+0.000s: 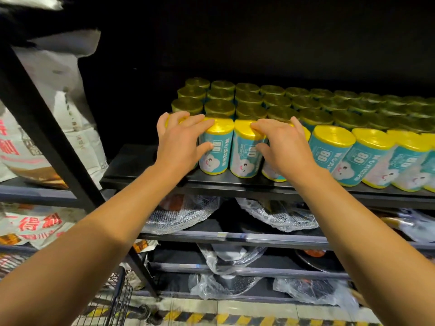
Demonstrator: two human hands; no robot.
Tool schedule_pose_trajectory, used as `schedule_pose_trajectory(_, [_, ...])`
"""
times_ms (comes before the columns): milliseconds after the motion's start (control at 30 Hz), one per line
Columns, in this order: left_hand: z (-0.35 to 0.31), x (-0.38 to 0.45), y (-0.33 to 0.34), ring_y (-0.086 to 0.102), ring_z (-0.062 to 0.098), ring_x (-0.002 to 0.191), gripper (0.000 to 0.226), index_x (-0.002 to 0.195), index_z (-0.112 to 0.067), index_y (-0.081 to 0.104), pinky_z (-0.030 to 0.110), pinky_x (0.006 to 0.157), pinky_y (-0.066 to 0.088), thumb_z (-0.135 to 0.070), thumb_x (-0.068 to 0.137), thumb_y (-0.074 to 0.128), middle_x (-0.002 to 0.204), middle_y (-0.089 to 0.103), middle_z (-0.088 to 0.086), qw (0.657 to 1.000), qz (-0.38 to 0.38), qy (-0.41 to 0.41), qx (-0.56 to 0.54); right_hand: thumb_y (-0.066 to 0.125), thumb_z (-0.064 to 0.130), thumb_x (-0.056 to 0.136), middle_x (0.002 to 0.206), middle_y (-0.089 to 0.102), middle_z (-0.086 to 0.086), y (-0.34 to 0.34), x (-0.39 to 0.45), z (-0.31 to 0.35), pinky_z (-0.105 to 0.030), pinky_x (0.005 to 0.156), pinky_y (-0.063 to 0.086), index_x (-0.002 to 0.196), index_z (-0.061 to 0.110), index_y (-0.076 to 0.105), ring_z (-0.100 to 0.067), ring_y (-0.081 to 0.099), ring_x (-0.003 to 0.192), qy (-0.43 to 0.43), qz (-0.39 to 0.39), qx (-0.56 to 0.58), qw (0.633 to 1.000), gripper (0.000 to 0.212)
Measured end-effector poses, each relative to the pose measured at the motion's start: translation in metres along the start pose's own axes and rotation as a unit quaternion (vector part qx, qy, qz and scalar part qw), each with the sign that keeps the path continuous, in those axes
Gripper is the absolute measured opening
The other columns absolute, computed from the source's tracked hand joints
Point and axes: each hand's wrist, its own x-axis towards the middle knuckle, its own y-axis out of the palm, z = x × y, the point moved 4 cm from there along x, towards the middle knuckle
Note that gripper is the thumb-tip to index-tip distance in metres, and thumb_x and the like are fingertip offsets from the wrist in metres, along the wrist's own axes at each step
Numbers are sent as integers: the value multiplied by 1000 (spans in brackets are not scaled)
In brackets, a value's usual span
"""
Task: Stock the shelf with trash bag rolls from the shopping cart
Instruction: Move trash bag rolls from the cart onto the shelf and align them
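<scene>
Trash bag rolls (pixel 216 147) under both hands' curled fingers (pixel 200 122).

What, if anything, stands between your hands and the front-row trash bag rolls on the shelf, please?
Nothing visible does. The left hand and right hand already rest on the front-row rolls on the shelf.

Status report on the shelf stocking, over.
Left hand and right hand each grip front-row trash bag rolls. Rolls upright on shelf. Nothing blocking.
</scene>
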Motion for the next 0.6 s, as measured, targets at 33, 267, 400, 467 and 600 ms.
schedule_pose_trajectory(33, [1,0,0,42,31,132,56,133,-30,61,55,115,17,-41,80,77,139,59,1,1000,2,0,2,67,15,93,137,61,2,0,0,1,-50,123,4,127,22,62,-23,52,131,1,-4,-2,1000,36])
schedule_pose_trajectory(267, [-5,-1,-5,35,30,138,62,139,-30,54,55,118,12,-45,82,73,145,52,0,1000,24,-11,13,68,24,93,141,57,4,-3,-6,-1,-56,121,7,139,26,55,-23,44,137,-3,-7,-11,1000,48])
schedule_pose_trajectory(400, [-35,2,-8,39,32,136,61,137,-25,57,58,115,21,-47,81,69,141,55,0,999,2,20,-28,68,27,91,137,60,1,-21,-26,-26,-55,121,13,137,22,58,-25,48,133,30,-76,21,996,47])
schedule_pose_trajectory(467, [-61,4,-4,43,32,133,60,135,-23,58,57,112,26,-48,81,65,137,58,1,997,1,44,-57,68,28,91,134,61,-1,-28,-38,-46,-56,119,19,134,21,60,-26,51,130,50,-98,17,994,44])
schedule_pose_trajectory(600, [-114,10,13,46,32,130,58,133,-21,61,53,112,29,-47,81,62,134,60,2,991,18,79,-108,68,29,88,130,63,-4,-39,-59,-93,-57,110,36,130,18,61,-31,55,123,84,-124,7,989,44])
